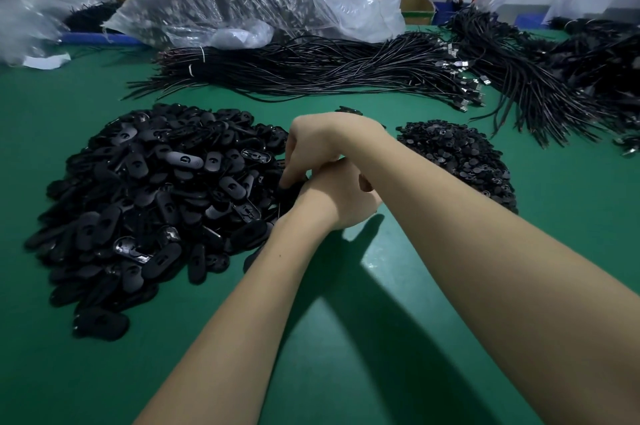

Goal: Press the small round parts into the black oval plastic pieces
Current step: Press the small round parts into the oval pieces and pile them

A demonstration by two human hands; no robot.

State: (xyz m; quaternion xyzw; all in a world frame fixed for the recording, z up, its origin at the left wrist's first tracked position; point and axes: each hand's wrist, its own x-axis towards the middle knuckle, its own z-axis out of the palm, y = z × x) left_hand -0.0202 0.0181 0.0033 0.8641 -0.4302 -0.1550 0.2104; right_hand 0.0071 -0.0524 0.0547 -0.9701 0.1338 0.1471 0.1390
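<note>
Both hands met at the edge of the pile of black oval pieces (145,196). The right hand (322,140) curled downward over the left hand (343,196), fingers pinching a black oval piece (291,191); the left's grip could not be made out.

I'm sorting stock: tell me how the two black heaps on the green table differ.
The pile of oval pieces is the larger heap, on the left; the pile of round parts is smaller, on the right. The ovals are long shells, the round parts tiny discs. Both are black and loose.

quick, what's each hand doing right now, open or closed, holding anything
Left hand: fingers curled, gripping a black oval piece at the edge of the pile.
Right hand: crossed over the left, fingers curled down onto the same piece.
</note>
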